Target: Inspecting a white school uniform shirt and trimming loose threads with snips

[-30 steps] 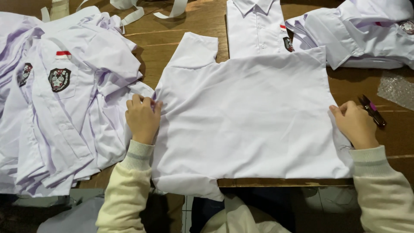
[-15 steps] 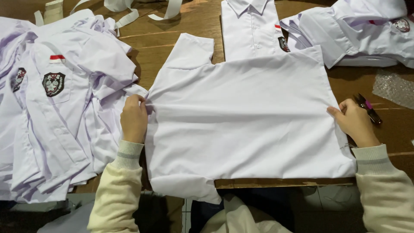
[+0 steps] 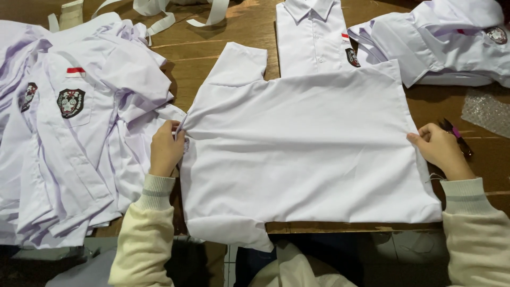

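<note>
Both arms reach in from the near edge in cream ribbed-cuffed sleeves, well apart. The left hand (image 3: 166, 150) lies knuckles up, fingers curled closed in a pinch at its far tip — the right hand (image 3: 440, 149) mirrors it, fingers bunched, pinching leftward.

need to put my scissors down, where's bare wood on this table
Bare wood shows between the loose shirt pile and the spread shirt, and right of the right hand by the pen. Elsewhere shirts crowd it.
</note>
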